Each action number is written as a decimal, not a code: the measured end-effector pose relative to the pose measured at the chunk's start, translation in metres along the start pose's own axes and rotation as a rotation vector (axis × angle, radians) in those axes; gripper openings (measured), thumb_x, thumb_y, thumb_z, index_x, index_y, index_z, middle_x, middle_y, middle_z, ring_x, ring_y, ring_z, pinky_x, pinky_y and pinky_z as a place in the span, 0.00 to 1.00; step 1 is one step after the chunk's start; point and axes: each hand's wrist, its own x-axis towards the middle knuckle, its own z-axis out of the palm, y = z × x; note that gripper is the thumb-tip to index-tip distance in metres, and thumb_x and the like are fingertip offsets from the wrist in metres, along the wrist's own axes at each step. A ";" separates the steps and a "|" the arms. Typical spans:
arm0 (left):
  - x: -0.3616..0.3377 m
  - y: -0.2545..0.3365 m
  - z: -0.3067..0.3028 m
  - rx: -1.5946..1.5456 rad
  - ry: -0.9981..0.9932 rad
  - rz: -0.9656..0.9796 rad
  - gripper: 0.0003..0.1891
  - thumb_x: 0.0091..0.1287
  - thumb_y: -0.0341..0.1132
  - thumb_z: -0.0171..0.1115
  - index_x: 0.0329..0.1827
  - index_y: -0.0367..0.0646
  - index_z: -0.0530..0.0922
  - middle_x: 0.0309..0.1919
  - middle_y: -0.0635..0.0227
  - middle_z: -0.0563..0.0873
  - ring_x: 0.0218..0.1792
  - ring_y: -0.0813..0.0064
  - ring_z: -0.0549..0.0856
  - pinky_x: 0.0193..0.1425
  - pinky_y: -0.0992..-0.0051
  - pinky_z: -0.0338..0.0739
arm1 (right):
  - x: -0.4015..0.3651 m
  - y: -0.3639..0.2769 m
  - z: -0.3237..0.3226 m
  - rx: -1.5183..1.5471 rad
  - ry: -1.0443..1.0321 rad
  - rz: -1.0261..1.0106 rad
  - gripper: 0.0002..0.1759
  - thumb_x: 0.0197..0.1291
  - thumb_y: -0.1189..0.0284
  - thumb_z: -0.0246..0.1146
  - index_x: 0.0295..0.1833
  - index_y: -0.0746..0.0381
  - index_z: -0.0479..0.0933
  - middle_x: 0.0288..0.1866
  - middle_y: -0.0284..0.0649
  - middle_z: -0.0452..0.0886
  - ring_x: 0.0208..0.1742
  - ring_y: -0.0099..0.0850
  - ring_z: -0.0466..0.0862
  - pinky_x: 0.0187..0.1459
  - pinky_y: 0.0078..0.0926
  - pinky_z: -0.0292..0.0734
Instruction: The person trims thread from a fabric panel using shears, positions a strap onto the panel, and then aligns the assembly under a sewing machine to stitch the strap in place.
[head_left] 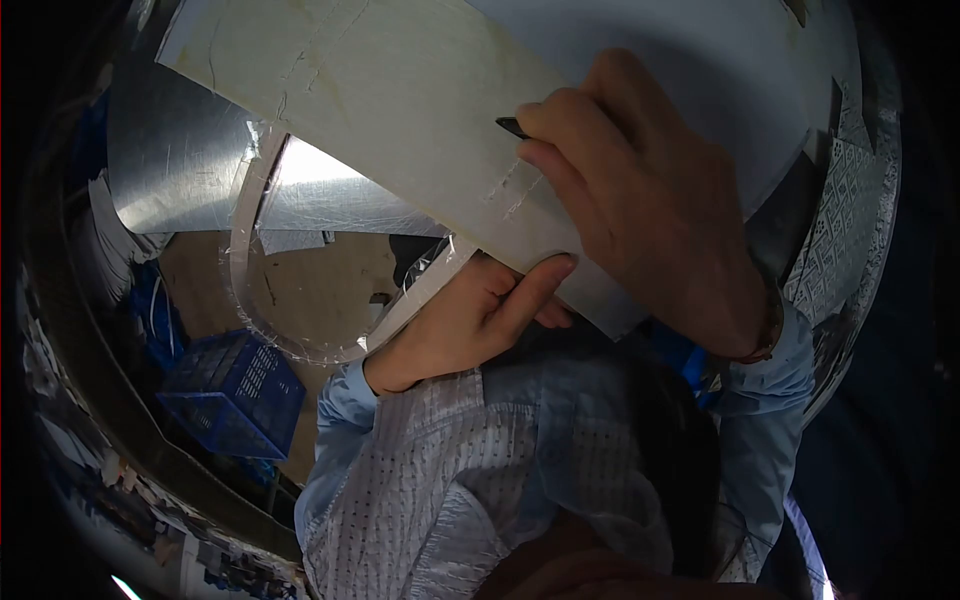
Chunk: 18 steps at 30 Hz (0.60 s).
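Observation:
My right hand [640, 180] is closed round a small dark pointed tool [511, 127], most of it hidden in my fingers. The tip lies over a pale, flat panel [400, 110], near short ragged stitch-like marks. At the panel's near edge, my left hand [455, 325] grips it with the thumb on top and the fingers beneath. A beige strap loop [240, 235] with clear film round it curves out from under the panel and passes beside my left wrist. More ragged lines run across the panel's upper left part.
A scratched metal sheet [170, 160] lies under the panel. On the floor at lower left stands a blue plastic crate [235, 390]. Patterned material [840, 230] hangs at the right edge. Stacked pale sheets [112, 245] sit at the left.

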 end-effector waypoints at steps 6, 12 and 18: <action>-0.003 0.006 0.000 -0.010 -0.012 -0.063 0.18 0.80 0.39 0.51 0.42 0.35 0.85 0.26 0.66 0.91 0.32 0.78 0.89 0.43 0.80 0.79 | -0.017 -0.003 -0.016 0.015 -0.074 0.028 0.11 0.61 0.73 0.69 0.48 0.61 0.80 0.37 0.37 0.73 0.30 0.31 0.80 0.26 0.29 0.75; -0.004 -0.005 0.003 0.044 -0.034 -0.013 0.17 0.80 0.39 0.52 0.45 0.34 0.84 0.25 0.67 0.90 0.32 0.77 0.89 0.42 0.79 0.80 | -0.021 -0.001 -0.003 -0.002 -0.008 -0.032 0.11 0.59 0.76 0.70 0.48 0.62 0.80 0.36 0.38 0.73 0.29 0.30 0.79 0.25 0.29 0.74; -0.008 -0.008 0.003 -0.119 0.013 -0.021 0.19 0.79 0.42 0.54 0.43 0.32 0.83 0.26 0.63 0.89 0.29 0.74 0.89 0.36 0.76 0.83 | -0.022 -0.001 -0.009 0.044 -0.056 -0.101 0.14 0.55 0.78 0.71 0.48 0.63 0.80 0.34 0.37 0.72 0.24 0.30 0.78 0.21 0.28 0.73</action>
